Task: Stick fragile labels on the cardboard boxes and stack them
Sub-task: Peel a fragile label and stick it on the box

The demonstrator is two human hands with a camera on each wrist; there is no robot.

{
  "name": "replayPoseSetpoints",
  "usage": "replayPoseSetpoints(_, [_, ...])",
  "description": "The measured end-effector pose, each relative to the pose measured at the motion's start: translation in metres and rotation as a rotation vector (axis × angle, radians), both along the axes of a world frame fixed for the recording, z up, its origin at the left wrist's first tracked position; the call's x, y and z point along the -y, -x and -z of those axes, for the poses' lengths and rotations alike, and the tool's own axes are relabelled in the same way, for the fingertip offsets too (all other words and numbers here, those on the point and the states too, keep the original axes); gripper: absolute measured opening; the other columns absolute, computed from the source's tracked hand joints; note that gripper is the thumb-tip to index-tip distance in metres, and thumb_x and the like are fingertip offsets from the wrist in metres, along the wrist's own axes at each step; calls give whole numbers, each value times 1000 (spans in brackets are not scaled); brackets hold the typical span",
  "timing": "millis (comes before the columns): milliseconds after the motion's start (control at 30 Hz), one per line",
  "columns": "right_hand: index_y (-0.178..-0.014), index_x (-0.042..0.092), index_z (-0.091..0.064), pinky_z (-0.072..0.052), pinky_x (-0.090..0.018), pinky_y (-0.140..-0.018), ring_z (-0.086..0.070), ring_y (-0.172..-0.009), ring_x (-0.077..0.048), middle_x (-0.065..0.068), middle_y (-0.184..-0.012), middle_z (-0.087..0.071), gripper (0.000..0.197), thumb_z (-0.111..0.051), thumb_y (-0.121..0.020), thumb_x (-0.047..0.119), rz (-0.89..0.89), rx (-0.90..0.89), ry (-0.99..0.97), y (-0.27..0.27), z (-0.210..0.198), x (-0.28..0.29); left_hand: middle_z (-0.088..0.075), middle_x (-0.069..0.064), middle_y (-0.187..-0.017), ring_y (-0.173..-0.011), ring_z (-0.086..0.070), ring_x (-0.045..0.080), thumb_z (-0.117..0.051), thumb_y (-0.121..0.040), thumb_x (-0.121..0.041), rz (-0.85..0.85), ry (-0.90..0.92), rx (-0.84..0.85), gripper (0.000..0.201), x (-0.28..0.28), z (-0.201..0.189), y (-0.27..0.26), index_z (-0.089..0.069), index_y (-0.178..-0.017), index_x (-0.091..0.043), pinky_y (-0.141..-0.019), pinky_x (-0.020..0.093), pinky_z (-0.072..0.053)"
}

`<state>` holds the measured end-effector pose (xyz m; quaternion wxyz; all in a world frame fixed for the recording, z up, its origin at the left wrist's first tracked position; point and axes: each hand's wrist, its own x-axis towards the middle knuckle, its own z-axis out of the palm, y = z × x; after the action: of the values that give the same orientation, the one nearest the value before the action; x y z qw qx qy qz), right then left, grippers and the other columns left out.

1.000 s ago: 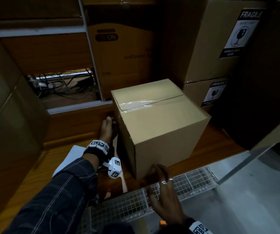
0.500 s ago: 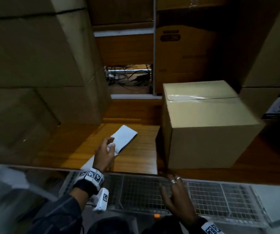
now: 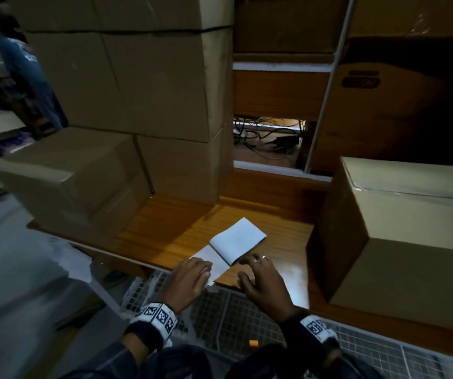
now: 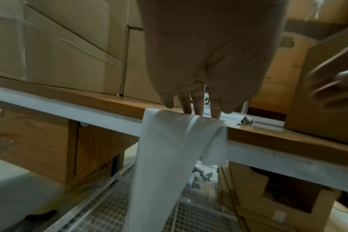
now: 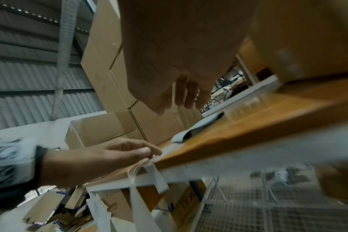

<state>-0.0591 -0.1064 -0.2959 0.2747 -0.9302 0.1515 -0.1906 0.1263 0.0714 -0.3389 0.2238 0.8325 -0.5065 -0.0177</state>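
On my far left a stack of plain cardboard boxes (image 3: 127, 86) crowds the wooden shelf (image 3: 176, 228), leaving me only a narrow bare patch to work on. My left hand (image 3: 190, 280) presses the near end of the label strip (image 3: 236, 240) against the shelf's front edge, fingers (image 4: 197, 102) on top and thumb pinching it from the side; the loose tail hangs off the edge toward the wire mesh tray (image 3: 220, 310) below. Just to its right my right hand (image 3: 263, 280) hovers by the folded part of the strip, fingers spread and holding nothing; whether a fingertip touches the paper I can't quite tell, the wrist view being blurred. Further right sits the taped box (image 3: 400, 242) that I judge is next for a label, well apart from the strip.

What worries me: the strip is thin and half off the shelf, so if my left pinch slackens while I peel, the hanging weight could drag it down into the tray. Peeling in this dim light, I could also tear a label or let it fold and stick to itself. Behind, the gap with tangled cables (image 3: 266, 135) is somewhere a stray backing could slip out of reach.
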Motion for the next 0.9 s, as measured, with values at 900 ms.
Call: replayPoseSetpoints(900, [-84,11,-58,-36,-36,-60,-60,-71,-34,-8,-75,-58,17,-54,-99,18,397,117,-10,-105,-39,81,-67,-10,-91,-88,-62,9,-64,-93,-45,-19,-18,148,20,-25,5,-55,-66,-89,-26,-116,38,-35])
